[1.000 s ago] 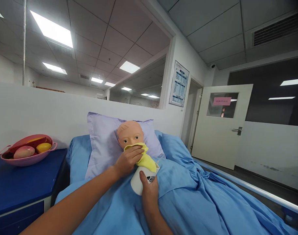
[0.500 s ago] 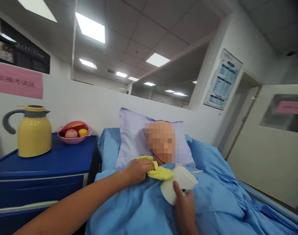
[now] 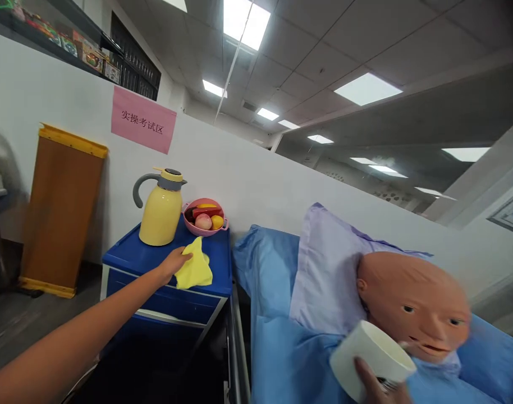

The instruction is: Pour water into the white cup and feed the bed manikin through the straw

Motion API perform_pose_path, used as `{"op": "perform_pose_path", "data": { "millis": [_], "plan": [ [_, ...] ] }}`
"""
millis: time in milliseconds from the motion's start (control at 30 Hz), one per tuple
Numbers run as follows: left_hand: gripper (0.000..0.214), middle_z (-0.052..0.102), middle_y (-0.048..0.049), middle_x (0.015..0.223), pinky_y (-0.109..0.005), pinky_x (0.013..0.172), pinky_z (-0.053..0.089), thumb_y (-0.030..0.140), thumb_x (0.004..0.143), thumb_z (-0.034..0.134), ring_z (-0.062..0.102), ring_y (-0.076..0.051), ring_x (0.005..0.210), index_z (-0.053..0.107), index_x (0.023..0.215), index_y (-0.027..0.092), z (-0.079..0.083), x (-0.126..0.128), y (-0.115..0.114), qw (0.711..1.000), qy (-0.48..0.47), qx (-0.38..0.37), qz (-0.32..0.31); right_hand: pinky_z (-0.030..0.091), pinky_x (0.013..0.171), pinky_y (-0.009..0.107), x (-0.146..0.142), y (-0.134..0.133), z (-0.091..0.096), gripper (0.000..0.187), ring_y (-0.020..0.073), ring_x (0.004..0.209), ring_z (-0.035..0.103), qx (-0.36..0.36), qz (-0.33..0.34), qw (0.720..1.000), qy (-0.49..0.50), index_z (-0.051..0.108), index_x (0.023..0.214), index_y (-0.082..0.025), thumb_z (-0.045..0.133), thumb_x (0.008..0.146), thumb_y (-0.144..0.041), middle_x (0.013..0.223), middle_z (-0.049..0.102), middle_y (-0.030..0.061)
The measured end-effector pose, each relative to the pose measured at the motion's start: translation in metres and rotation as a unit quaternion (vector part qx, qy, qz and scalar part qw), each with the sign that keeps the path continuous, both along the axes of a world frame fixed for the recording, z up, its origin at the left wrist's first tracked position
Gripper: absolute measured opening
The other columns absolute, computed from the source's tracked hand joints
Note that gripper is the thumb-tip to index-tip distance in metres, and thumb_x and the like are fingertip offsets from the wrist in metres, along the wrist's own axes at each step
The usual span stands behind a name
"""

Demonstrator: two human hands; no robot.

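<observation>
My left hand (image 3: 175,264) pinches a yellow cloth (image 3: 195,265) by its edge. The cloth hangs over the front part of a blue bedside cabinet (image 3: 130,249). Low on the right, my right hand (image 3: 380,384) grips a white cup (image 3: 360,359), tilted, with its wide mouth toward the right. That cup is close beside a manikin's head (image 3: 399,286), which rests on a lilac pillow (image 3: 324,269). Inside the cup nothing can be made out.
On the cabinet stand a yellow thermos jug (image 3: 160,216) and a pink basket (image 3: 197,230) of fruit. A bed rail (image 3: 238,342) runs between cabinet and blue bedding (image 3: 277,348). A brown folded board (image 3: 63,207) leans on the wall at left.
My left hand has carried the yellow cloth from beside the manikin's neck leftward to the cabinet. The view has turned left. The cup stays in my right hand, near the manikin.
</observation>
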State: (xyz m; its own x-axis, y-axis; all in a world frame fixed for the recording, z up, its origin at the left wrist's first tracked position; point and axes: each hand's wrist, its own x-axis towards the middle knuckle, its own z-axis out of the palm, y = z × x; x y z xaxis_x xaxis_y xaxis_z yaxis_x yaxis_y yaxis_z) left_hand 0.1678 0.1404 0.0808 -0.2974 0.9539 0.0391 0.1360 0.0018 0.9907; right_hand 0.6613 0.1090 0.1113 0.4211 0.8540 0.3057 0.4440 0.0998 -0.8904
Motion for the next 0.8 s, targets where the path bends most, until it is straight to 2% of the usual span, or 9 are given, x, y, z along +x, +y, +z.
{"op": "perform_pose_path", "data": {
  "millis": [67, 167, 267, 333, 400, 500, 633, 800],
  "plan": [
    [0.028, 0.072, -0.0118, 0.093, -0.033, 0.067, 0.054, 0.029, 0.08, 0.051, 0.069, -0.024, 0.081, 0.058, 0.1, 0.01, -0.014, -0.023, 0.005, 1.0, 0.007, -0.014, 0.023, 0.05, 0.083, 0.053, -0.064, 0.009, -0.008, 0.071, 0.038, 0.092, 0.065, -0.03, 0.068, 0.996, 0.052, 0.061, 0.114, -0.016, 0.07, 0.06, -0.06, 0.097, 0.07, 0.0132],
    [0.034, 0.068, -0.0159, 0.11, -0.037, 0.085, 0.052, 0.023, 0.079, 0.053, 0.064, -0.028, 0.102, 0.056, 0.11, 0.01, -0.03, -0.045, 0.021, 0.996, 0.045, -0.018, 0.07, 0.052, 0.083, 0.042, -0.167, 0.027, -0.021, 0.069, 0.028, 0.092, 0.065, -0.024, 0.223, 0.965, 0.136, 0.054, 0.124, -0.018, 0.074, 0.066, -0.048, 0.105, 0.07, 0.0083],
    [0.045, 0.061, -0.0195, 0.125, -0.042, 0.103, 0.039, 0.019, 0.078, 0.055, 0.052, -0.031, 0.123, 0.051, 0.121, 0.008, -0.042, -0.06, 0.042, 0.989, 0.099, -0.007, 0.106, 0.05, 0.088, 0.039, -0.253, 0.052, -0.034, 0.069, 0.0214, 0.093, 0.063, 0.023, 0.273, 0.943, 0.189, 0.051, 0.125, -0.02, 0.078, 0.065, -0.039, 0.107, 0.067, 0.0044],
    [0.048, 0.06, -0.0198, 0.126, -0.043, 0.107, 0.036, 0.019, 0.078, 0.055, 0.05, -0.032, 0.124, 0.05, 0.125, 0.008, -0.048, -0.067, 0.055, 0.986, 0.131, 0.007, 0.105, 0.049, 0.089, 0.038, -0.293, 0.071, -0.043, 0.069, 0.02, 0.094, 0.062, 0.024, 0.287, 0.938, 0.191, 0.051, 0.124, -0.02, 0.08, 0.063, -0.036, 0.105, 0.067, 0.0032],
    [0.048, 0.061, -0.0183, 0.124, -0.043, 0.106, 0.037, 0.019, 0.078, 0.056, 0.054, -0.031, 0.121, 0.051, 0.125, 0.009, -0.053, -0.074, 0.064, 0.984, 0.154, 0.023, 0.088, 0.049, 0.089, 0.037, -0.319, 0.088, -0.05, 0.071, 0.0189, 0.093, 0.062, 0.026, 0.291, 0.938, 0.189, 0.051, 0.123, -0.019, 0.081, 0.061, -0.035, 0.104, 0.066, 0.0023],
    [0.05, 0.063, -0.0167, 0.123, -0.043, 0.103, 0.042, 0.019, 0.076, 0.059, 0.057, -0.03, 0.116, 0.052, 0.124, 0.011, -0.063, -0.081, 0.074, 0.981, 0.176, 0.048, 0.064, 0.049, 0.089, 0.036, -0.341, 0.109, -0.059, 0.072, 0.0184, 0.094, 0.062, 0.031, 0.29, 0.938, 0.185, 0.05, 0.124, -0.02, 0.082, 0.061, -0.034, 0.105, 0.066, 0.0026],
    [0.056, 0.059, -0.0196, 0.128, -0.047, 0.104, 0.042, 0.016, 0.074, 0.059, 0.056, -0.033, 0.119, 0.047, 0.129, 0.011, -0.076, -0.085, 0.086, 0.976, 0.195, 0.075, 0.068, 0.049, 0.087, 0.036, -0.357, 0.125, -0.066, 0.073, 0.019, 0.093, 0.061, 0.04, 0.284, 0.941, 0.179, 0.05, 0.122, -0.018, 0.082, 0.059, -0.033, 0.104, 0.066, 0.0032],
    [0.066, 0.046, -0.0197, 0.142, -0.052, 0.113, 0.03, 0.008, 0.072, 0.054, 0.041, -0.033, 0.134, 0.038, 0.136, 0.013, -0.088, -0.083, 0.099, 0.961, 0.226, 0.134, 0.086, 0.049, 0.085, 0.036, -0.366, 0.141, -0.069, 0.07, 0.0195, 0.091, 0.061, 0.051, 0.276, 0.94, 0.195, 0.051, 0.12, -0.018, 0.082, 0.058, -0.033, 0.102, 0.065, 0.0035]
  ]
}}
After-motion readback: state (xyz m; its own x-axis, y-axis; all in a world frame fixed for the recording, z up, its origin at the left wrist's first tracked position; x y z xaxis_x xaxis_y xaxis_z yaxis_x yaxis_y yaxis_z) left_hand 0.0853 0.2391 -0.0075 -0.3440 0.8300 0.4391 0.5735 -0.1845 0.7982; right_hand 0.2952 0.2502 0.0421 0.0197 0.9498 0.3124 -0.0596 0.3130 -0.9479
